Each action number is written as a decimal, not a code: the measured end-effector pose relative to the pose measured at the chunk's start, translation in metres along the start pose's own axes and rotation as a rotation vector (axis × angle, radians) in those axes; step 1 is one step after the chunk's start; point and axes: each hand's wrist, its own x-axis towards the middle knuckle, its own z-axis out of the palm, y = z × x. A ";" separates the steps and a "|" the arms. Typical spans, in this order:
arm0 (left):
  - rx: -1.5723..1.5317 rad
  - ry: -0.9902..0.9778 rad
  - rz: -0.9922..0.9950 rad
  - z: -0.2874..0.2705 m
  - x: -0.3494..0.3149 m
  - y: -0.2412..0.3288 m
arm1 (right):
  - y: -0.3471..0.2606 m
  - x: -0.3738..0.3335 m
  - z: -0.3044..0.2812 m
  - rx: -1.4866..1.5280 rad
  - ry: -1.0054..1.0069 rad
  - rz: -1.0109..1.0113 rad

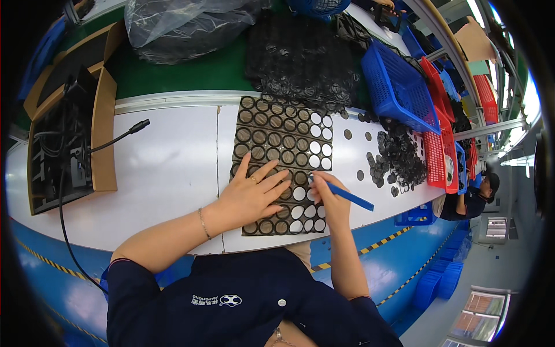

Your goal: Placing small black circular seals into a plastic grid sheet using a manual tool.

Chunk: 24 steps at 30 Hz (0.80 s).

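A brown sheet set with rows of black rings (259,137) lies on the white table. White discs (315,147) show in the rings along its right side; the other rings look brown inside. My left hand (250,194) rests with fingers spread over the lower middle of the sheet. At the sheet's right edge, my right hand (330,202) grips a slim blue tool (355,198) that slants down to the right. The fingertips touch or nearly touch a ring there. The tool's working tip is too small to make out.
Loose black discs (399,153) are heaped at the right, with several scattered around. Beyond them stand a blue basket (399,92) and red baskets (436,153). An open cardboard box (105,133) with a black cable stands left. Black plastic bags (300,61) lie behind the sheet.
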 end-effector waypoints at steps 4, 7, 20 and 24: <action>0.006 -0.021 0.002 -0.005 0.000 0.000 | 0.011 -0.004 0.011 -0.016 -0.039 -0.001; 0.005 -0.023 0.002 -0.005 0.000 0.000 | 0.010 -0.003 0.012 -0.057 -0.058 0.000; -0.006 -0.019 0.015 -0.003 0.001 -0.001 | 0.007 -0.003 0.013 -0.208 -0.033 -0.166; 0.003 -0.046 0.002 -0.004 0.000 -0.001 | 0.000 -0.004 0.028 -0.720 0.054 -0.789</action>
